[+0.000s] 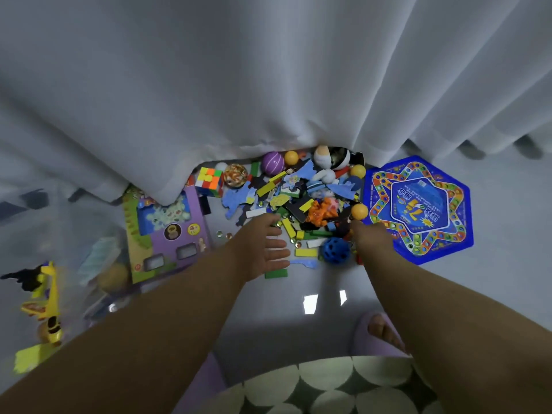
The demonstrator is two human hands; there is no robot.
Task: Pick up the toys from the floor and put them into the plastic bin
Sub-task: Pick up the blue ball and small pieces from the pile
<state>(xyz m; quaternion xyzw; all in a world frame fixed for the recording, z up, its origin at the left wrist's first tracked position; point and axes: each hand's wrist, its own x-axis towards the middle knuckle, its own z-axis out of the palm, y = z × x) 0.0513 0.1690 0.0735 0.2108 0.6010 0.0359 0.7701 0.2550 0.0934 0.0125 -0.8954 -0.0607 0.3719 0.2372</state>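
Observation:
A pile of toys [298, 201] lies on the pale floor at the foot of a curtain: flat puzzle pieces, yellow and green blocks, a Rubik's cube [209, 180], a purple ball [273, 163], orange balls [359, 211], an orange figure [322, 213] and a blue holed ball [336, 251]. My left hand [263, 249] hovers at the pile's near left edge with its fingers straight, holding nothing. My right hand [373, 234] reaches down between the holed ball and a blue hexagonal game board [418, 209]; its fingers are hidden. The clear plastic bin [89, 234] is blurred at the left, with a yellow toy [47, 294] in it.
A grey curtain [268, 85] hangs over the back of the pile. A purple toy box [167, 228] lies between the bin and the pile. My foot in a lilac slipper [382, 330] and a scale-patterned rug [328, 383] are at the bottom.

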